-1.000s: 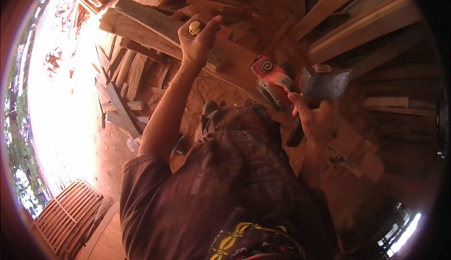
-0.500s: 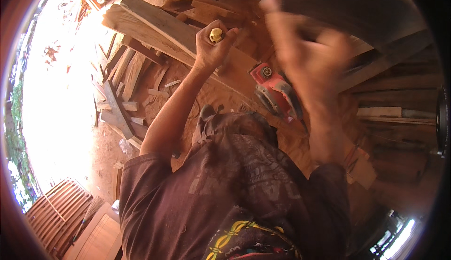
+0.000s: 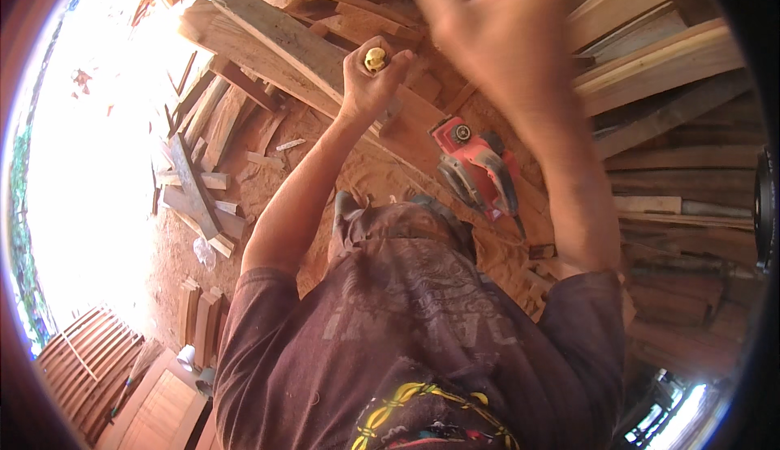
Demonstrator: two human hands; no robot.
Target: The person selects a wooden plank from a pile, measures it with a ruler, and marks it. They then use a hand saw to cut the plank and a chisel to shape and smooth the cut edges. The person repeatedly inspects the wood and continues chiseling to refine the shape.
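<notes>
My left hand (image 3: pixel 373 76) is closed in an upright fist around a chisel. The chisel's yellow, rounded handle end (image 3: pixel 374 60) shows at the top of the fist. Most of its shaft is hidden, apart from a greyish bit below the hand. Beneath it lies a long reddish-brown board (image 3: pixel 418 129). My right hand (image 3: pixel 496 27) is raised high at the top edge, close to the camera and smeared by motion. Its fingers, and anything in them, cannot be made out. On the board between my forearms rests a red and black electric hand planer (image 3: pixel 479 165).
Thick planks (image 3: pixel 276 31) lie at the upper left beside the board. Offcuts (image 3: pixel 195 186) are heaped on the dusty ground at left. Stacked timber (image 3: pixel 658 64) fills the right side. A slatted wooden piece (image 3: pixel 85 360) and a panel (image 3: pixel 158 409) stand at lower left.
My right hand has moved up and slightly left. The large dark blurred shape near it at upper right is gone from view. My left hand has barely moved and keeps its grip.
</notes>
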